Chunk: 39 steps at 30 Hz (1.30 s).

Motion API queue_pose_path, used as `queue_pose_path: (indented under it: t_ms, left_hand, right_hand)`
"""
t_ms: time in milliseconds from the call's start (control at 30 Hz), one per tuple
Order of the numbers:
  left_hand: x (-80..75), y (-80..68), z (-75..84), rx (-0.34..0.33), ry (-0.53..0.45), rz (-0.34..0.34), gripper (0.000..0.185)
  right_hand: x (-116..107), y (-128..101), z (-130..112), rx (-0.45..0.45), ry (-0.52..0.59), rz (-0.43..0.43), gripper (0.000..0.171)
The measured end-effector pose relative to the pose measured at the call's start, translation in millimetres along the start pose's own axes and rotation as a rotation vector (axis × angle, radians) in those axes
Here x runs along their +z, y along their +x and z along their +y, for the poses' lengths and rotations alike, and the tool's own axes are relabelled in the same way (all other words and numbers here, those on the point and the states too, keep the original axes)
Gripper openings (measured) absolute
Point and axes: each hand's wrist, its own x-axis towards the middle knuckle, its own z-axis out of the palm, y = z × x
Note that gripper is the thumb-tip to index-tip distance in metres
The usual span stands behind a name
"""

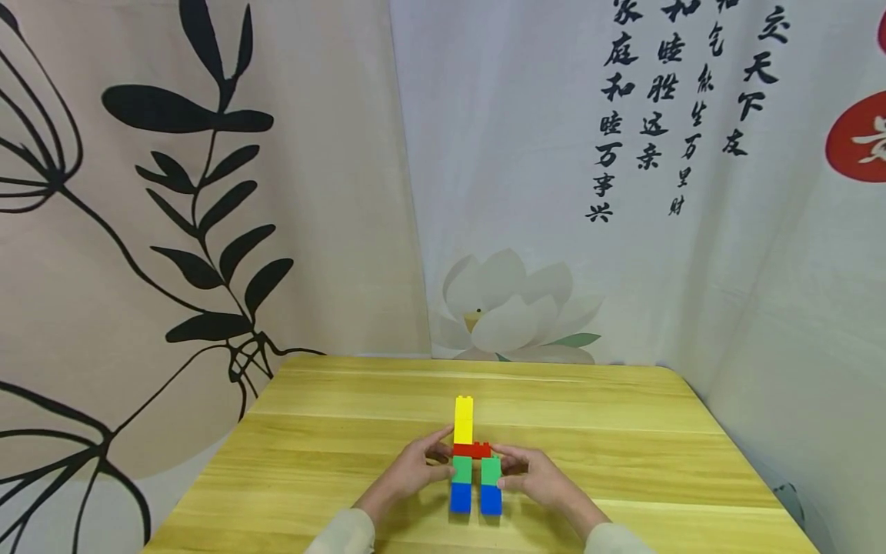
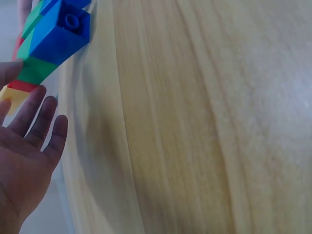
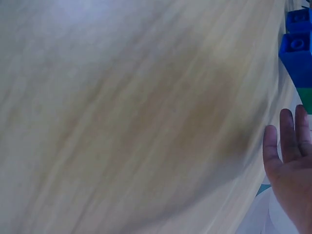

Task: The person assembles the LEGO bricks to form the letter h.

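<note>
A figure of toy building bricks is held up between both hands above the wooden table point(image 1: 311, 477). Yellow bricks point(image 1: 464, 421) form its top, over a red brick point(image 1: 472, 450). Below are two legs, each with a green brick point(image 1: 462, 469) over a blue brick point(image 1: 460, 498). My left hand point(image 1: 418, 464) grips the left side, thumb against the green brick. On the opposite side, my right hand point(image 1: 536, 477) pinches the right leg around its green and blue bricks. Hollow undersides of the blue bricks point(image 2: 58, 31) show in both wrist views; the right wrist view cuts off most of the figure.
Behind the table hangs a pale curtain point(image 1: 346, 192) printed with dark leaves, a lotus and written characters. The tabletop's rounded far corners and its right edge are visible in the head view.
</note>
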Motion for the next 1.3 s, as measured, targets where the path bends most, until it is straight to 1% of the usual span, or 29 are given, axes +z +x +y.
queue_pose_path:
  t_ms: [167,367,567,767,967,1133,1233,1300]
  left_hand:
    - [0.4,0.6,-2.4,-0.022,0.000,-0.018,0.070]
    - [1.7,0.0,-3.6,-0.024,0.000,-0.026,0.068]
    - [2.7,-0.6,-5.0,-0.049,0.011,-0.034,0.065]
    - [3.5,-0.4,-4.5,-0.072,0.034,-0.048,0.065]
    - [4.2,-1.4,-3.0,-0.096,0.051,-0.057,0.064]
    - [4.8,-1.5,-2.0,-0.110,0.067,-0.063,0.062]
    - [4.9,-2.1,-1.7,-0.115,0.058,-0.060,0.062]
    - [4.4,-3.0,-1.4,-0.108,0.052,-0.054,0.063]
  right_hand:
    - [-1.1,0.3,3.4,0.002,-0.005,-0.018,0.057]
    - [-1.1,1.1,6.3,0.014,-0.023,-0.030,0.056]
    - [0.5,1.2,5.7,0.015,-0.058,-0.037,0.054]
    - [2.1,0.4,4.3,0.046,-0.086,-0.033,0.058]
    - [4.2,0.4,3.3,0.075,-0.089,-0.052,0.057]
    - [5.0,1.4,3.1,0.073,-0.094,-0.064,0.058]
    - [4.6,2.0,2.8,0.068,-0.097,-0.067,0.060]
    - [3.5,1.6,3.2,0.053,-0.103,-0.053,0.059]
